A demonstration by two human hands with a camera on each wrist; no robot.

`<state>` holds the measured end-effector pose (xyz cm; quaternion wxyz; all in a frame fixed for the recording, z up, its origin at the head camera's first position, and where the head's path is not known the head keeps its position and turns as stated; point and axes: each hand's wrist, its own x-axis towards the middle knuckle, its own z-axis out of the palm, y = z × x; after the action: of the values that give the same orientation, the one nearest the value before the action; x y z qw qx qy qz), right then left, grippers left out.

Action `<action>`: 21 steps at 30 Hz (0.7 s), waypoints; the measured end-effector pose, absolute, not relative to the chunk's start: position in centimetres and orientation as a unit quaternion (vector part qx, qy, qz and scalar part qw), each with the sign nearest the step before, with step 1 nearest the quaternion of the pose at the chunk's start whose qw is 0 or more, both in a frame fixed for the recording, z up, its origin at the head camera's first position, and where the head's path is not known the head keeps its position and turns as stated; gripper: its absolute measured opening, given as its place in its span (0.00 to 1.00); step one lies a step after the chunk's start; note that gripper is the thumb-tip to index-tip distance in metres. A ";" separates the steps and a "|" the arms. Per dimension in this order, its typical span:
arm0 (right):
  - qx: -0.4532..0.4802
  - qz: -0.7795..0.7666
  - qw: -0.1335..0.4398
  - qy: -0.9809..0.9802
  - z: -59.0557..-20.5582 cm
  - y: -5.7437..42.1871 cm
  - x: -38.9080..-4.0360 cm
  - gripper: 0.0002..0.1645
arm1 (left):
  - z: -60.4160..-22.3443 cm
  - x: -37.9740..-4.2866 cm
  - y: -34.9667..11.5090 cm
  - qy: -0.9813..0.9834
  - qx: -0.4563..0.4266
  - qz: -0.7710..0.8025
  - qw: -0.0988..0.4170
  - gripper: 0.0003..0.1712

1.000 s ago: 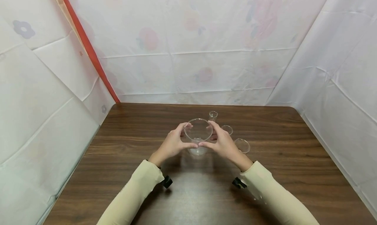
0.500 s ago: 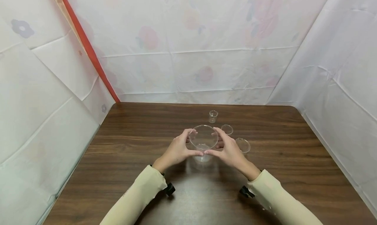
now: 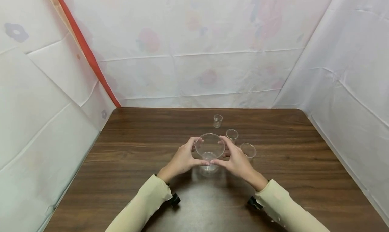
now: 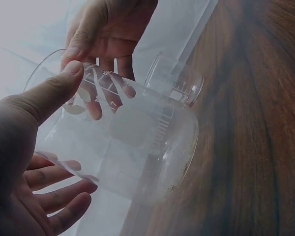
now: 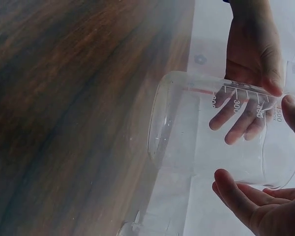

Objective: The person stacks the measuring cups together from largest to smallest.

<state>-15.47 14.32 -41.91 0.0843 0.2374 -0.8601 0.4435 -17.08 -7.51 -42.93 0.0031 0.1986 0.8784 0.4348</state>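
Observation:
Both hands hold a large clear glass beaker (image 3: 209, 154) upright near the middle of the table. My left hand (image 3: 183, 157) grips its left side, and my right hand (image 3: 237, 160) grips the right. The thumbs nearly meet on the near side, while the other fingers curve round the upper wall. White volume marks show on the beaker (image 5: 211, 132) in the right wrist view. Whether its base touches the table, I cannot tell. In the left wrist view, a smaller beaker (image 4: 174, 81) appears beyond it.
Three smaller glass beakers stand in a slanting row: a tiny one (image 3: 217, 121) at the back, a medium one (image 3: 232, 134), and a larger one (image 3: 248, 150) just beyond the right hand. White patterned sheets (image 3: 194, 73) enclose the brown wooden table (image 3: 127, 151).
Both hands have brought the large beaker towards me and slightly right. The tiny beaker at the back, earlier partly behind the right hand, now shows whole. The head view has shifted slightly.

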 end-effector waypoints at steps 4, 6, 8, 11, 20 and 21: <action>0.242 0.424 0.095 -0.867 -42.2 14.3 -15.4 0.53 | -43.2 -17.1 -7.6 0.881 0.200 0.428 -0.001 0.48; 0.243 0.424 0.093 -0.868 -42.4 14.3 -15.4 0.53 | -43.4 -17.1 -7.6 0.883 0.200 0.425 0.000 0.48; 0.242 0.424 0.088 -0.869 -42.6 14.4 -15.4 0.53 | -43.6 -17.1 -7.6 0.885 0.201 0.421 0.002 0.48; 0.237 0.431 0.074 -0.868 -42.8 14.5 -15.4 0.53 | -43.9 -17.1 -7.5 0.888 0.201 0.414 0.011 0.48; 0.221 0.449 0.046 -0.864 -42.8 14.5 -15.5 0.53 | -43.9 -17.3 -7.6 0.890 0.203 0.407 0.011 0.47; 0.220 0.450 0.044 -0.864 -42.8 14.4 -15.5 0.53 | -43.9 -17.4 -7.7 0.891 0.204 0.406 0.011 0.47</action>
<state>-15.51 14.45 -42.78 0.0438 0.2203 -0.8645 0.4497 -17.41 -7.67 -43.88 0.0106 0.2040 0.8907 0.4061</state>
